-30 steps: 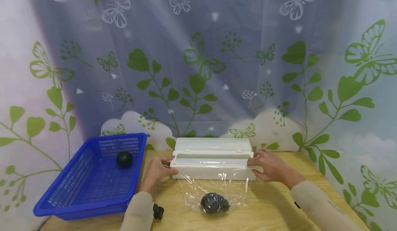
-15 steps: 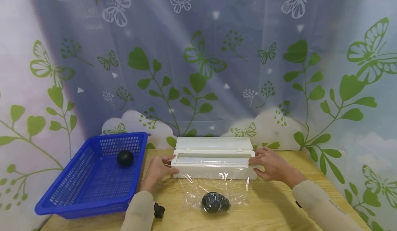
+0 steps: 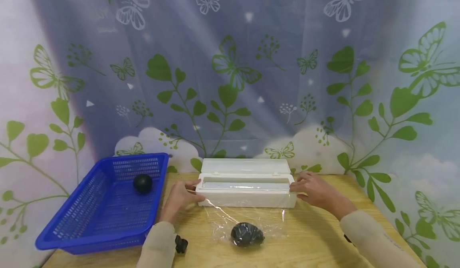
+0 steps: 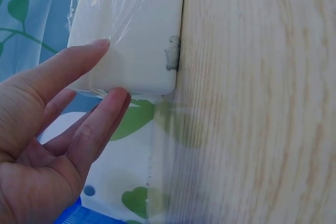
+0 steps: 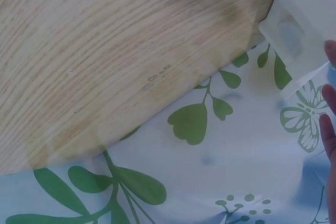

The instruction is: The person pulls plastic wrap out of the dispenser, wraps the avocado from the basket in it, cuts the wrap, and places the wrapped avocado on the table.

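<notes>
A white cling film dispenser [image 3: 248,198] stands on the table with its lid [image 3: 245,166] raised. My left hand [image 3: 181,199] holds its left end, thumb on the front face and fingers round the end, as the left wrist view also shows. At the right end, my right hand [image 3: 316,190] grips the top edge with its fingertips; the right wrist view shows only a few fingertips [image 5: 329,95]. Clear film [image 3: 266,220] comes down from the dispenser's front over a dark, egg-shaped fruit [image 3: 247,235], perhaps an avocado.
A blue perforated basket [image 3: 97,244] stands to the left, with another dark round fruit [image 3: 142,183] inside. Behind the wooden table [image 3: 309,248] hangs a patterned curtain [image 3: 273,112], close to the raised lid. A small black object [image 3: 181,244] sits by my left sleeve.
My right hand has shifted slightly right along the dispenser's edge. The film's bright creases have changed, and a diagonal crease now runs from the left end toward the fruit. The left hand stays put.
</notes>
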The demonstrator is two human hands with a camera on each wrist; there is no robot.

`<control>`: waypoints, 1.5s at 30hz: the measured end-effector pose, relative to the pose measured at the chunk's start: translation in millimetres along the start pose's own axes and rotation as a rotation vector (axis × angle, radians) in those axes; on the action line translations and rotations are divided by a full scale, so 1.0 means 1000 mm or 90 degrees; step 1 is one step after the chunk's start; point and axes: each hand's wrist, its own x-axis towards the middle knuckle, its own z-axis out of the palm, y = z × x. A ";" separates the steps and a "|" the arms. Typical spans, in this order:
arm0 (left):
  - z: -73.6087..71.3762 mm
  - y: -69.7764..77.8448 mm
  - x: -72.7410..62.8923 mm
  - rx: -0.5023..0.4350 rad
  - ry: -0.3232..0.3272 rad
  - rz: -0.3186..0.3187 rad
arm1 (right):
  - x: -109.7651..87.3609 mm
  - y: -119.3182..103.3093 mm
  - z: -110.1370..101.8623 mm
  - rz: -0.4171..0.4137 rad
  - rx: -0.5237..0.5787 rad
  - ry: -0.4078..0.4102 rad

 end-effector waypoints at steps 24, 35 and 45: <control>-0.006 0.038 -0.011 0.154 -0.020 0.094 | 0.014 -0.029 -0.023 0.051 0.099 0.188; 0.011 0.096 -0.053 0.083 -0.429 0.303 | 0.039 -0.091 -0.054 0.093 0.492 0.019; 0.050 0.105 -0.080 0.344 -0.497 0.308 | 0.061 -0.123 -0.053 0.083 0.639 -0.215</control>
